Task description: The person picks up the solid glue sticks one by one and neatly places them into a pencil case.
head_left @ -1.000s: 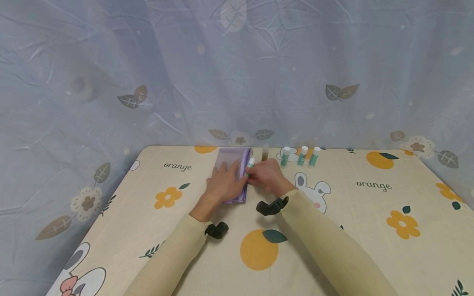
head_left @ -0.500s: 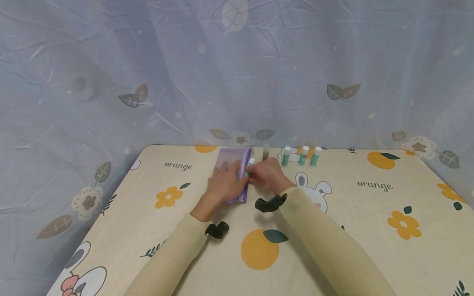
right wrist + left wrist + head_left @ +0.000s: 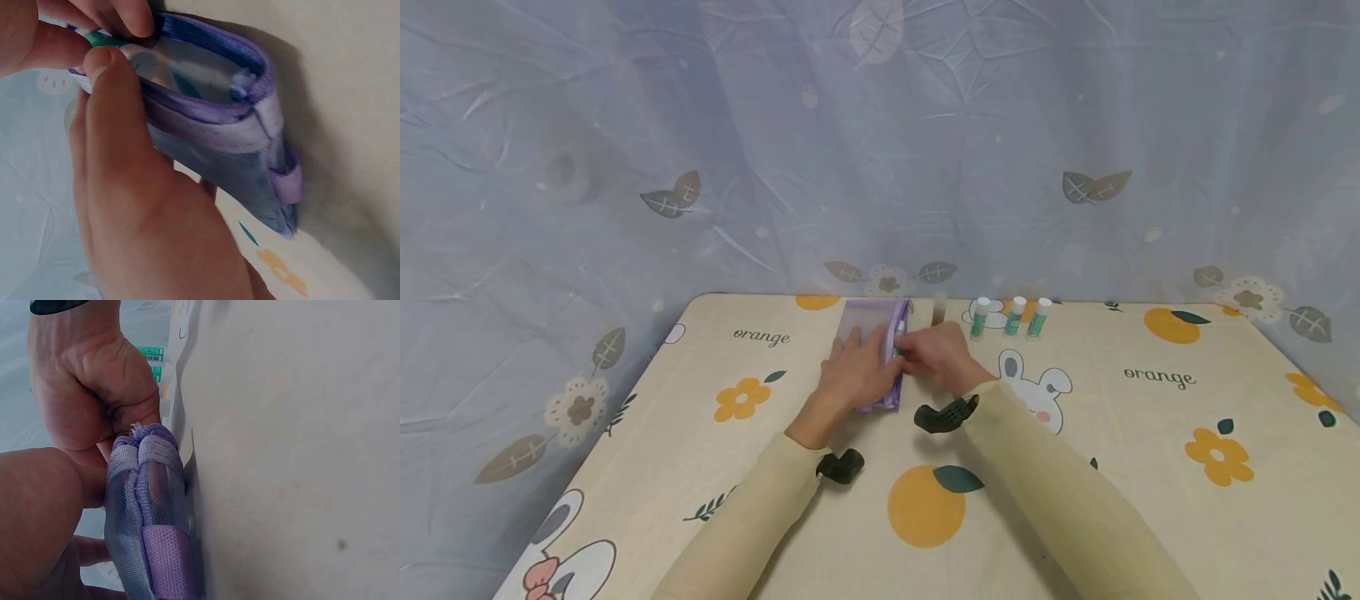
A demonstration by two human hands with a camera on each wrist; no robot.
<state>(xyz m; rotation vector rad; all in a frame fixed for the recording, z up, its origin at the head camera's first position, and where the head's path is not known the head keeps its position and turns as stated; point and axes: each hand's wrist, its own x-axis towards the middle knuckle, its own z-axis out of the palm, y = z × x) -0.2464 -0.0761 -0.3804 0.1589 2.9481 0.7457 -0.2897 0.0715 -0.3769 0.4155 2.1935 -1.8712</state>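
A purple-edged mesh zip pouch (image 3: 867,313) lies near the table's back edge, its mouth facing right. My left hand (image 3: 852,371) lies over it with fingers spread on the mesh. In the right wrist view, the left thumb hooks over the rim of the gaping mouth. My right hand (image 3: 940,354) pinches a glue stick (image 3: 103,39) with a green label at that mouth; most of it is hidden by the fingers and pouch. Right of this hand stand three more glue sticks (image 3: 1015,317), white-capped and green-labelled.
A table (image 3: 820,533) wears a cream cloth printed with oranges, flowers and rabbits. Behind its back edge hangs a grey-blue patterned curtain (image 3: 880,167). Beyond the right hand is a blurred brownish upright patch (image 3: 939,309).
The glue stick in my right hand has moved left into the pouch's mouth; its white cap no longer shows outside. My left hand has stayed on the pouch.
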